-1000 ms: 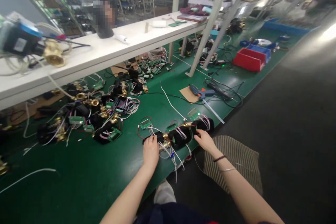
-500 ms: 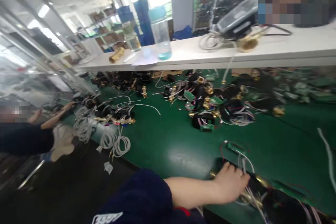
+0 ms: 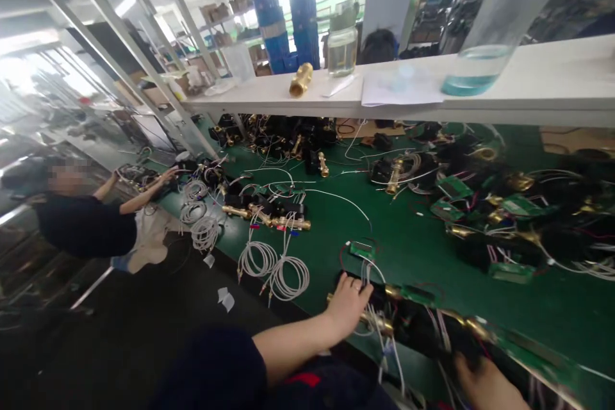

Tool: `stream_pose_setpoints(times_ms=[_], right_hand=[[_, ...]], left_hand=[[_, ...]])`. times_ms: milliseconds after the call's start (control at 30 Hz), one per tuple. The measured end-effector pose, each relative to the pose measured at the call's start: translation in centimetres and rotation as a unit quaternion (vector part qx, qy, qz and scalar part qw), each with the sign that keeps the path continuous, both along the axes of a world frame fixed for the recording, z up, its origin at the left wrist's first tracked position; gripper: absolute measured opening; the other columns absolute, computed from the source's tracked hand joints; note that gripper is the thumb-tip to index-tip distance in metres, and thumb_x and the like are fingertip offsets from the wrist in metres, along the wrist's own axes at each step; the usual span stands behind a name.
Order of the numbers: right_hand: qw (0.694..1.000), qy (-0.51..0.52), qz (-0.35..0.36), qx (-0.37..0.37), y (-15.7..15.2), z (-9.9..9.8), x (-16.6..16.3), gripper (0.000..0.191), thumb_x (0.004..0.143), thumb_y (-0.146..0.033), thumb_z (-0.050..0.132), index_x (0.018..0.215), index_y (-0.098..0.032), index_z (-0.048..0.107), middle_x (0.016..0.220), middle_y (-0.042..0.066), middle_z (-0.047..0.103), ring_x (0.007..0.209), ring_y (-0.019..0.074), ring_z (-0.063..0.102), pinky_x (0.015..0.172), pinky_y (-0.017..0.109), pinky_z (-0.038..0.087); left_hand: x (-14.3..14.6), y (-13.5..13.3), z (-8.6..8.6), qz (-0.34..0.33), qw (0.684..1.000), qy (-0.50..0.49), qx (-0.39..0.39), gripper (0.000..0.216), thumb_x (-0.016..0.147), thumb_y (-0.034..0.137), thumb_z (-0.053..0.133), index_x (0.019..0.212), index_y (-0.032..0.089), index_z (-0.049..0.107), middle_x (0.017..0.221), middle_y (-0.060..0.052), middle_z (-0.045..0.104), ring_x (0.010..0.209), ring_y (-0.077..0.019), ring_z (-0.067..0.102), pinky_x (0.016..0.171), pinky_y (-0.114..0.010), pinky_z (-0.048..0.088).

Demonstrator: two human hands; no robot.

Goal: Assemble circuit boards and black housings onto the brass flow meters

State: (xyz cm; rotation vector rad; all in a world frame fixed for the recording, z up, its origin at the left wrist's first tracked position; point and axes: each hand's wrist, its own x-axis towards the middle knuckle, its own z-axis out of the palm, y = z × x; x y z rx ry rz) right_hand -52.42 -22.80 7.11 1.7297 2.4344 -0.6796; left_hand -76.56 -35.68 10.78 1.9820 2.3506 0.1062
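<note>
My left hand (image 3: 346,304) rests palm down, fingers closed over the left end of a row of black and brass valve assemblies (image 3: 413,317) with white wires and small green circuit boards (image 3: 361,250), at the near edge of the green bench (image 3: 331,256). My right hand (image 3: 483,381) shows only in part at the bottom right, pressed against the same row; its fingers are hidden. Coiled white cables (image 3: 273,269) lie just left of my left hand.
A white shelf (image 3: 336,99) runs over the bench, bearing a brass fitting (image 3: 300,80), a jar (image 3: 342,48), papers and a glass vessel with blue liquid (image 3: 485,45). Heaps of wired valve parts (image 3: 504,211) cover the far bench. Another person in a dark top (image 3: 81,218) sits at left.
The view has swung left from the right end of the bench. My left hand stays on the valve row; my right hand has come back into sight at the bottom right.
</note>
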Motion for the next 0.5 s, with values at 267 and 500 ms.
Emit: stream_pose_setpoints(times_ms=[267, 500], right_hand=[[0.994, -0.103, 0.009, -0.019, -4.1, 2.5, -10.4, 0.031, 0.090, -0.031, 0.042, 0.087, -0.009, 0.063, 0.075, 0.017, 0.068, 0.075, 0.0283, 0.068, 0.062, 0.031, 0.047], [0.993, -0.113, 0.034, -0.011, -4.8, 2.7, -11.4, 0.028, 0.092, -0.030, 0.044, 0.086, -0.009, 0.061, 0.077, 0.015, 0.069, 0.073, 0.0257, 0.068, 0.059, 0.027, 0.044]], left_hand=[[-8.0, -6.5, -2.1, 0.015, 0.999, -0.020, 0.030, 0.049, 0.084, 0.001, 0.037, 0.131, 0.015, 0.042, 0.112, -0.012, 0.057, 0.112, -0.0220, 0.051, 0.103, -0.047, 0.038], [-9.0, -9.2, -3.1, 0.008, 0.996, -0.042, 0.075, 0.055, 0.082, -0.002, 0.035, 0.134, 0.015, 0.038, 0.123, -0.012, 0.055, 0.123, -0.0217, 0.045, 0.106, -0.044, 0.037]])
